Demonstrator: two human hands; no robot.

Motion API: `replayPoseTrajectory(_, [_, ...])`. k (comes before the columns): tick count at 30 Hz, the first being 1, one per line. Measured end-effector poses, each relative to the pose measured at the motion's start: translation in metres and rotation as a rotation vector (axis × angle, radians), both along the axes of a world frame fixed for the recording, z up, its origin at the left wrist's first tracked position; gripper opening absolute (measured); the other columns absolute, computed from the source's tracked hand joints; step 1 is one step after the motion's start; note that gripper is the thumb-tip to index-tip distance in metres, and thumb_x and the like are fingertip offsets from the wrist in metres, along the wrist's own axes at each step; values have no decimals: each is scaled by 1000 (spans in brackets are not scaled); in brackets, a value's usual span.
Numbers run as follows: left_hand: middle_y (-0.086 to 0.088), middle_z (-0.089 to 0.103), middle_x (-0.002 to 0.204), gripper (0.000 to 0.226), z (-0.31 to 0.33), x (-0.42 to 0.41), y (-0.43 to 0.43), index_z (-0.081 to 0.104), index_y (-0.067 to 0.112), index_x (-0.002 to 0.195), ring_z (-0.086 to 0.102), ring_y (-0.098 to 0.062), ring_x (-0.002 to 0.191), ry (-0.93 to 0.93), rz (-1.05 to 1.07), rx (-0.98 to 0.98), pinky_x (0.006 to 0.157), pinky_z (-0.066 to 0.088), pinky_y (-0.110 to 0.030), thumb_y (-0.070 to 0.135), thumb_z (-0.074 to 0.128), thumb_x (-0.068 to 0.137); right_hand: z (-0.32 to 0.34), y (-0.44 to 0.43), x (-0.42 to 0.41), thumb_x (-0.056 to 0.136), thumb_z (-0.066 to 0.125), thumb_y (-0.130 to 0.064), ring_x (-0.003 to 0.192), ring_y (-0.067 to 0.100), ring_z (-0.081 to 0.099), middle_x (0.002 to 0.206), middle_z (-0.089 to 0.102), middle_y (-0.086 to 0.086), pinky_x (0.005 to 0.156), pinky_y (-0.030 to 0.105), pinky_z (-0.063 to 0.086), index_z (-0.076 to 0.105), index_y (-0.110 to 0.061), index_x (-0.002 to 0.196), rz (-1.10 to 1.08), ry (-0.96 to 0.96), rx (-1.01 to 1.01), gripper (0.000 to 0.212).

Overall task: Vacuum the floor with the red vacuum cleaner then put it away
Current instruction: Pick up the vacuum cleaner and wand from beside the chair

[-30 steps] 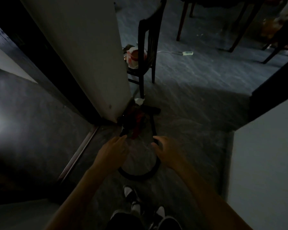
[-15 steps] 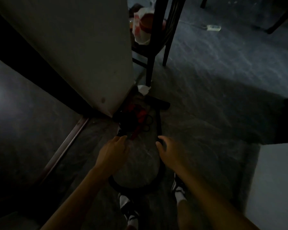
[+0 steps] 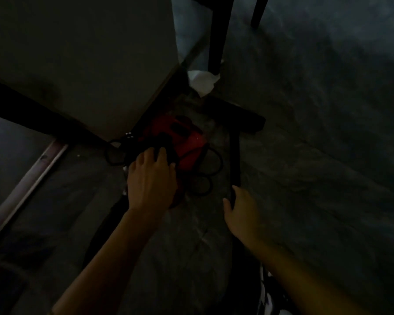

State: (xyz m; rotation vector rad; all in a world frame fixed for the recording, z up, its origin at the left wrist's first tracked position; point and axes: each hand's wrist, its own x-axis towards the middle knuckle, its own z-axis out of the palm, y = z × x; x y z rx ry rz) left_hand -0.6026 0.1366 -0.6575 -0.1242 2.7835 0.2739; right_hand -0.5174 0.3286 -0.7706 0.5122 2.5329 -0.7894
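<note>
1. At the foot of the wall corner, on the dark floor (image 3: pixel 305 155), sits the red vacuum cleaner (image 3: pixel 184 137), its black cord (image 3: pixel 214 171) looped beside it.
2. The left hand (image 3: pixel 150 180) rests on its dark top, fingers close together; whether they clasp it, I cannot tell.
3. The right hand (image 3: pixel 240 212) has fingers curled round the black wand (image 3: pixel 234 155), just right of the cleaner.

Ahead of me a pale wall corner (image 3: pixel 89 64) juts onto the marbled floor (image 3: pixel 305 155); beyond it stands a chair leg (image 3: pixel 216 35), a white scrap (image 3: pixel 201 81) (blurred) at its foot
</note>
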Motion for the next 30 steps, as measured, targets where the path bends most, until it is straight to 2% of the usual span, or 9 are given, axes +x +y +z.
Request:
replayPoseTrajectory(2, [-19, 43, 139, 50, -24, -7, 0, 38, 8, 140, 36, -36, 129, 17, 31, -44, 99, 36, -46, 31, 43, 96, -36, -1, -1, 95, 50, -39, 129, 24, 46, 144, 46, 10, 111, 39, 35, 39, -14, 144, 27, -14, 60, 56])
replayPoseTrajectory(6, [-28, 48, 125, 45, -47, -13, -6, 49, 4, 132, 40, -45, 115, 184, 76, -22, 86, 41, -53, 19, 55, 91, -84, -6, -9, 94, 54, -35, 142, 29, 28, 158, 19, 14, 117, 42, 25, 18, -15, 153, -20, -63, 106, 71])
replayPoseTrajectory(9, [-28, 46, 125, 49, -57, -18, -15, 45, 7, 136, 44, -46, 112, 227, 132, -48, 92, 38, -53, 20, 56, 90, -108, -8, -16, 95, 54, -28, 139, 34, 30, 159, 11, 18, 113, 44, 29, 13, -16, 154, -53, -36, 143, 73])
replayPoseTrajectory(13, [-25, 54, 121, 47, -68, -19, -21, 41, 7, 137, 52, -43, 108, 205, 94, -40, 88, 42, -49, 22, 50, 93, -133, -1, -25, 88, 64, -21, 131, 36, 43, 148, 36, 23, 113, 42, 25, 27, -6, 150, -114, 159, 310, 74])
replayPoseTrajectory(17, [-21, 53, 121, 42, -62, -22, -17, 42, 9, 134, 52, -41, 106, 180, 131, -19, 75, 41, -44, 22, 48, 94, -137, 13, -34, 87, 66, -22, 128, 36, 46, 139, 48, 23, 114, 43, 30, 36, -2, 144, -210, 145, 147, 68])
replayPoseTrajectory(22, [-23, 54, 118, 42, -33, -12, 14, 44, 6, 132, 54, -43, 101, 139, 37, 25, 72, 41, -43, 21, 49, 93, -94, 22, -16, 83, 67, -15, 126, 33, 50, 137, 51, 20, 111, 41, 36, 39, -7, 144, -272, 170, 87, 68])
replayPoseTrajectory(24, [-24, 55, 116, 43, -10, -8, 26, 45, 6, 132, 55, -43, 100, 110, 1, 43, 73, 42, -44, 21, 50, 93, -66, 32, -5, 87, 62, -22, 123, 30, 52, 136, 52, 16, 107, 43, 41, 35, -13, 146, -333, 155, 44, 66])
replayPoseTrajectory(26, [-24, 56, 114, 43, 23, -5, 36, 47, 6, 132, 57, -44, 99, 53, -22, 43, 74, 44, -47, 20, 52, 92, -21, 48, 1, 88, 56, -35, 125, 28, 51, 139, 50, 12, 106, 43, 41, 31, -17, 147, -373, 165, 32, 67])
replayPoseTrajectory(30, [-22, 60, 110, 40, 105, -10, 72, 53, 9, 126, 59, -43, 95, -24, -40, 80, 74, 47, -47, 19, 58, 88, 84, 95, -7, 90, 63, -22, 120, 27, 54, 132, 55, 10, 104, 42, 43, 39, -16, 143, -546, 189, -91, 59])
